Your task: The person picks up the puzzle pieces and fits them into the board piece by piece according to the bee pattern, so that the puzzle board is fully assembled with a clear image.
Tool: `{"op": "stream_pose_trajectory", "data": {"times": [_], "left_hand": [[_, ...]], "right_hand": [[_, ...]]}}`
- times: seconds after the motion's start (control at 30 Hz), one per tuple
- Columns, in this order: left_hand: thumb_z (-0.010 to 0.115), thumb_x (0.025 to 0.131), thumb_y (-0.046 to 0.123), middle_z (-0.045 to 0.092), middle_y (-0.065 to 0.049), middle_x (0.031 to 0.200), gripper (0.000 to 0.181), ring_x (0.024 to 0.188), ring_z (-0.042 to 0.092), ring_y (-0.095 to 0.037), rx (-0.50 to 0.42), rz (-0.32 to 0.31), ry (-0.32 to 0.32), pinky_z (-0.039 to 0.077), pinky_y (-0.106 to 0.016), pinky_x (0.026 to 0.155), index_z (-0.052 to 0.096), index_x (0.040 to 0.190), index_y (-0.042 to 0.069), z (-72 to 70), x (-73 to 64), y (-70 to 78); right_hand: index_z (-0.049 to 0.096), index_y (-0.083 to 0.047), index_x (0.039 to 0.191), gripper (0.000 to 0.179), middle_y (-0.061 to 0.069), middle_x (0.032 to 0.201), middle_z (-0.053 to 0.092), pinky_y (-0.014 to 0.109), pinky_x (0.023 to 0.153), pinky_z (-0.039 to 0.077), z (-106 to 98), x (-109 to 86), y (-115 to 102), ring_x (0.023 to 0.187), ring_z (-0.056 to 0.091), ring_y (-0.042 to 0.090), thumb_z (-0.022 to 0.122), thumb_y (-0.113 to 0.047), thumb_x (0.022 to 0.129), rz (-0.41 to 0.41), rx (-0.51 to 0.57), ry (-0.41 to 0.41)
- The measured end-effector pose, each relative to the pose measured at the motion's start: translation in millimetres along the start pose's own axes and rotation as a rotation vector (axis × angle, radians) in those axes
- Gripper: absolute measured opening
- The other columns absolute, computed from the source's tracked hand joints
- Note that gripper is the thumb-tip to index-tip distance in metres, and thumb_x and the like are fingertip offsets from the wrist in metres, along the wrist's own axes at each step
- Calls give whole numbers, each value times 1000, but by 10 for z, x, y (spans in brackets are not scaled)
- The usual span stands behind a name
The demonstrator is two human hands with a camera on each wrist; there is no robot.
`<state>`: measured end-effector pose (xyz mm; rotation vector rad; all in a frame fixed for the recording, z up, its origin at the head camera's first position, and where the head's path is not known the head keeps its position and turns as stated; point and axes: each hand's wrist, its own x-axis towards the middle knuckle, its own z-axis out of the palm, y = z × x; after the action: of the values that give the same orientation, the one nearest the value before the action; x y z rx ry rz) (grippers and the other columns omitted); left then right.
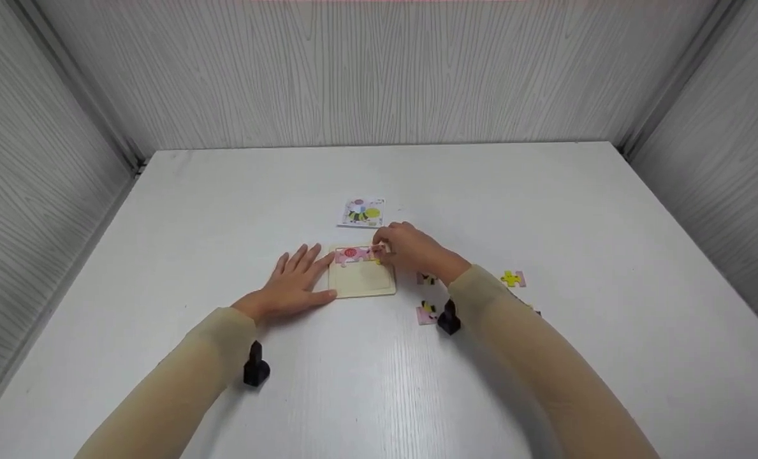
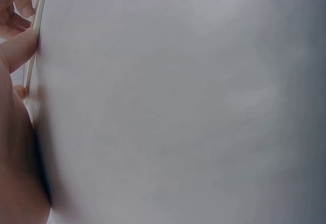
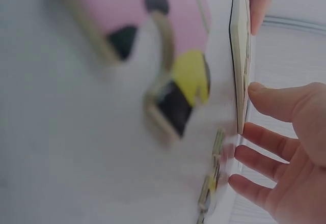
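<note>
A light wooden puzzle tray (image 1: 359, 280) lies on the white table, with pink pieces (image 1: 350, 254) along its far side. My left hand (image 1: 294, 284) rests flat on the table with fingers spread, its thumb and index fingertip at the tray's left edge. At the tray's far right corner my right hand (image 1: 414, 247) holds a pink and yellow puzzle piece (image 1: 377, 254) between thumb and fingers, low over the tray. In the right wrist view the right thumb (image 3: 267, 101) reaches the tray's face, and the other fingertips are close to its corner; the held piece is hidden there.
A picture card of a bee (image 1: 361, 212) lies beyond the tray. Loose pieces lie right of it: a bee piece (image 1: 427, 279), a pink, black and yellow piece (image 1: 426, 314) and a yellow one (image 1: 512, 278). Another is partly under the right sleeve (image 1: 512, 338). Grey panels (image 1: 379, 76) enclose the table.
</note>
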<state>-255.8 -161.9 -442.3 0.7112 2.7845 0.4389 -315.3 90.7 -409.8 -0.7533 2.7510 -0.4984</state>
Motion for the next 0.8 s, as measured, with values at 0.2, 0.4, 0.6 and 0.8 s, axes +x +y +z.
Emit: {"op": "stream_pose_trajectory", "data": {"times": [0.2, 0.4, 0.6, 0.8], "left_hand": [[41, 91, 57, 2, -15, 155, 78, 140, -6, -33, -3, 12, 11, -6, -56, 106, 14, 150, 15, -7, -13, 9], [39, 91, 59, 0, -14, 155, 79, 140, -7, -33, 8, 7, -9, -6, -56, 106, 12, 151, 16, -7, -5, 11], [37, 90, 61, -1, -12, 155, 79, 140, -8, -32, 20, -2, -10, -7, -55, 107, 11, 151, 18, 14, 11, -14], [37, 90, 61, -1, -12, 155, 79, 140, -8, -31, 6, 5, -4, -7, -55, 107, 11, 151, 17, 7, 1, 3]], "right_hand": [[69, -21, 112, 23, 1, 109, 55, 34, 86, 41, 7, 14, -21, 99, 45, 18, 60, -26, 91, -34, -79, 9], [70, -19, 112, 23, 2, 109, 53, 33, 84, 40, 23, 21, -8, 97, 43, 19, 57, -26, 93, -35, -91, -12], [56, -19, 130, 41, 2, 119, 55, 33, 94, 40, -18, 3, 26, 105, 48, 17, 61, -28, 91, -18, -38, -32], [45, -12, 137, 51, 8, 132, 49, 39, 99, 37, -110, -146, 101, 122, 44, 22, 61, -26, 91, 2, 74, -49]]}}
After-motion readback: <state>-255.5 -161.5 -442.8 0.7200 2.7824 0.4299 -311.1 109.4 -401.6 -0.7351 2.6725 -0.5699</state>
